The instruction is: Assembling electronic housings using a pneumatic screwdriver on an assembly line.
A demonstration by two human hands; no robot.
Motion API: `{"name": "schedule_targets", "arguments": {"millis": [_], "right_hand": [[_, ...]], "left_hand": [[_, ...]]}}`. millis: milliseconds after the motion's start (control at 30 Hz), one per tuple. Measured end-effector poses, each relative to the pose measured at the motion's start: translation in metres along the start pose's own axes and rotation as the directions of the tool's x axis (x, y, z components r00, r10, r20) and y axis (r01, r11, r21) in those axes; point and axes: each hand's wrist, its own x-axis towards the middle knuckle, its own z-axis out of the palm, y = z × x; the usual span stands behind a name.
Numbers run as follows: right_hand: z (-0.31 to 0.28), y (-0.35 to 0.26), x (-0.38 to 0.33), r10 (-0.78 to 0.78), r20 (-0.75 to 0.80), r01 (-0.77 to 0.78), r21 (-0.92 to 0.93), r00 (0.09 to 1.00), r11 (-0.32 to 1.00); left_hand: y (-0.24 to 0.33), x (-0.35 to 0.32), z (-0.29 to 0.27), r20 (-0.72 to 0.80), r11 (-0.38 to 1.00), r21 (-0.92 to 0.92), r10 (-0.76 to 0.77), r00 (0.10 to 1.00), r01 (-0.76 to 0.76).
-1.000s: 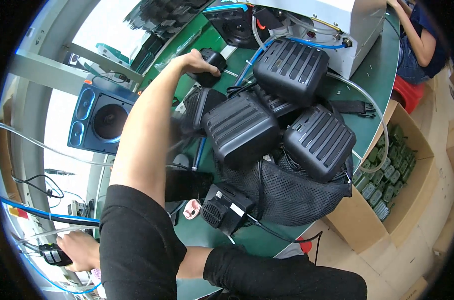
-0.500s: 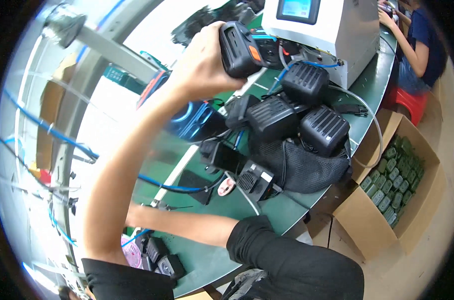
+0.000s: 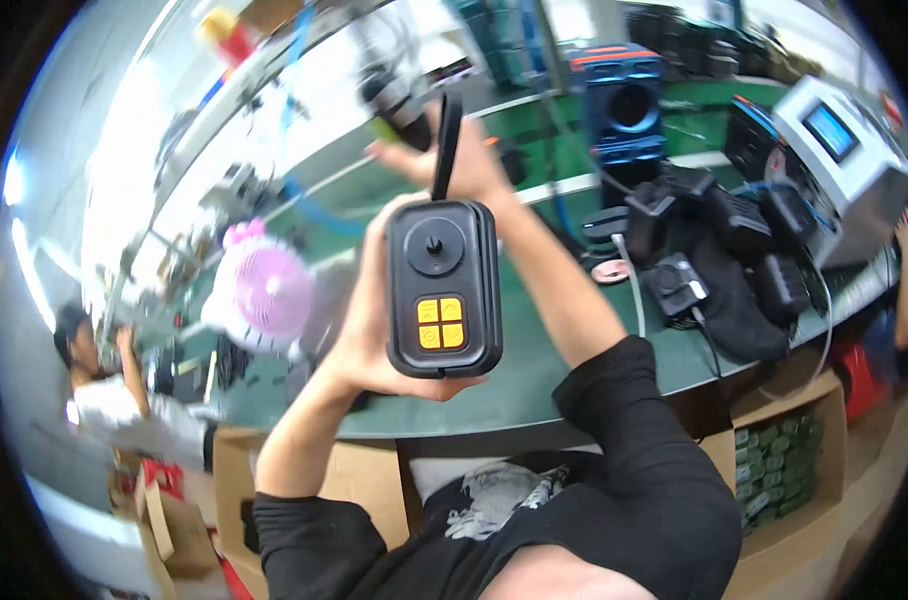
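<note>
Green workbench (image 3: 534,370) curving across the view, its near edge running just above the person's chest. Left hand (image 3: 374,330), fingers wrapped from the left side and underneath, grips a black handheld device (image 3: 444,290) held upright above the near edge of the bench; the device shows a round knob near its top and a block of four yellow-orange buttons below. Right hand (image 3: 454,160), raised behind and above the device, is closed around a thin black strap or antenna (image 3: 446,145) that rises from the device's top. Pile of similar black units with mesh bags (image 3: 734,260) lies toward the right end of the bench, beside a grey machine with a small blue screen (image 3: 844,150). Blue-and-black speaker box (image 3: 622,105) stands at the far edge. Pink fan (image 3: 269,290) sits near the left end. Cardboard box of dark green parts (image 3: 784,470) rests below the bench at the right. Another person (image 3: 124,400) works at far left; a further arm (image 3: 904,280) shows at far right.
</note>
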Motion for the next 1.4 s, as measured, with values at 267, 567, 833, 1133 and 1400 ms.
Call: {"name": "schedule_targets", "arguments": {"millis": [267, 567, 833, 1133, 1400], "right_hand": [[0.012, -0.001, -0.001, 0.045, 0.001, -0.045, -0.047, 0.999, 0.998], [0.021, -0.001, -0.007, 0.109, 0.056, -0.109, 0.01, 0.993, 0.994], [-0.005, -0.003, -0.005, 0.13, -0.017, -0.131, -0.092, 0.991, 0.987], [0.007, -0.001, -0.005, 0.132, -0.008, -0.133, -0.069, 0.991, 0.989], [0.027, -0.01, -0.004, -0.09, 0.005, 0.09, -0.149, 0.996, 0.985]], "left_hand": [[-0.069, -0.127, -0.02, -0.292, 0.958, -0.287, -0.058, 0.955, -0.03], [-0.069, -0.185, -0.031, -0.412, 0.764, -0.625, -0.149, 0.899, -0.16], [-0.089, -0.308, -0.159, -0.902, 0.746, -0.432, -0.348, 0.256, -0.507], [-0.233, -0.439, -0.328, -0.866, 0.727, -0.482, -0.48, -0.14, 0.488], [-0.274, -0.47, -0.362, -0.98, -0.087, 0.177, 0.082, 0.184, 0.98]]}}
